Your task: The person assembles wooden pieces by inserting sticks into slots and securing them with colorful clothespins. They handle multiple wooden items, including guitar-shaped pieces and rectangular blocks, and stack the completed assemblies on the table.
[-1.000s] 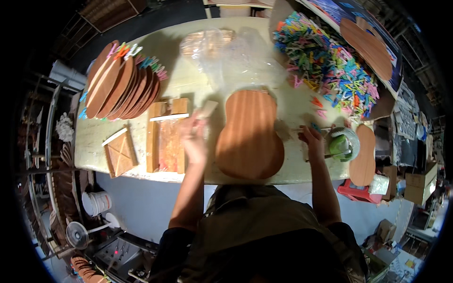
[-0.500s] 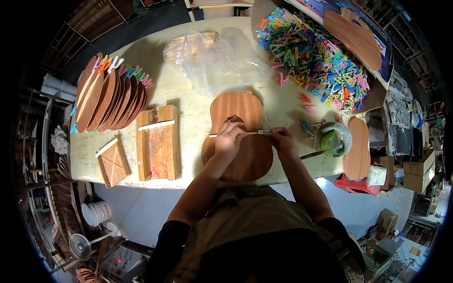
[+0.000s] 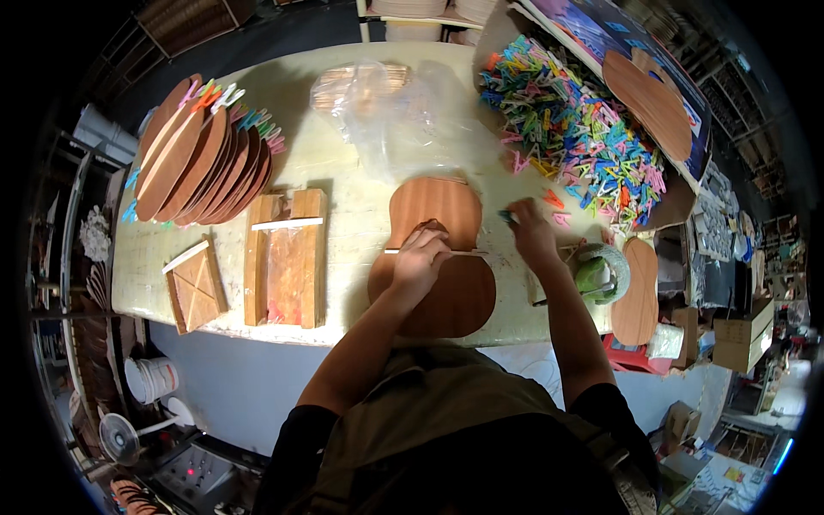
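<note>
A guitar-shaped wooden panel (image 3: 459, 296) lies on the table in front of me. A thin pale strip (image 3: 468, 252) crosses its waist, its right end reaching a little past the panel's edge. My left hand (image 3: 419, 262) rests on the panel, fingers bent and pressed together over the strip. To the right of the panel, above the table, my right hand (image 3: 534, 233) is closed. A small teal clothespin (image 3: 506, 216) pokes out from its fingertips, mostly hidden by them.
Colourful clothespins (image 3: 592, 129) fill a cardboard box at the right, some loose beside it. A mesh-wrapped cup (image 3: 625, 273) stands near my right forearm. Wooden jigs (image 3: 309, 283) and clipped panels (image 3: 193, 163) sit at the left. A plastic bag (image 3: 390, 112) lies behind.
My right hand has left the strip's right end and moved right and away from me, now with the teal clothespin. My left hand stays on the strip. The whole view has shifted slightly.
</note>
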{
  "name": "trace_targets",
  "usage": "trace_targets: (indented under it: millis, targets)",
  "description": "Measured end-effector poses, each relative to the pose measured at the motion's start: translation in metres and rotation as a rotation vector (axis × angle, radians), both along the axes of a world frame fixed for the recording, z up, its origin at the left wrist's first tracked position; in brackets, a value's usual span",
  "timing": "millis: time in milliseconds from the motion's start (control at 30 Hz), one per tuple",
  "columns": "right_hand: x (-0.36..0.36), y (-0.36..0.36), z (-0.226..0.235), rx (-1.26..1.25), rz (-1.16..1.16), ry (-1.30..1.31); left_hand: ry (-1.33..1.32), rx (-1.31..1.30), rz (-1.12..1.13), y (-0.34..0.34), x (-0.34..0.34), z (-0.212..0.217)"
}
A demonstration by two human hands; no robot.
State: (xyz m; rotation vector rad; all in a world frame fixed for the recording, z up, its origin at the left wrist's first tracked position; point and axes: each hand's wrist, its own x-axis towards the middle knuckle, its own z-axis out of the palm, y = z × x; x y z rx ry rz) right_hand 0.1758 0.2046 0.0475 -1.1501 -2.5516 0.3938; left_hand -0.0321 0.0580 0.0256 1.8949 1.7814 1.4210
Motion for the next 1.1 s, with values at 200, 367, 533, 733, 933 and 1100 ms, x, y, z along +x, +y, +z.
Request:
trace_targets:
  millis: [200,367,533,733,933,1100]
  targets:
    - [-0.092,-0.01,0.031,0.226,0.377,0.091,0.002,0.115,-0.023,0.001,-0.003,0.001]
    - [-0.131,-0.026,0.016,0.012,-0.015,-0.167,-0.04,0.064,0.001,-0.002,-0.002,-0.005]
    - [-0.171,-0.018,0.0,-0.103,0.162,0.079,-0.098,0.055,-0.033,-0.005,-0.003,0.002]
    - [-0.222,-0.045,0.0,-0.973,0.437,0.379,-0.072,-0.024,0.046,-0.007,0.0,-0.015]
    - [-0.235,-0.029,0.006,-0.702,0.532,0.126,-0.045,0.032,-0.02,-0.007,-0.005,-0.008]
    - [-0.257,-0.038,0.01,-0.292,0.606,0.071,-0.022,-0.003,-0.001,-0.007,-0.004,-0.011]
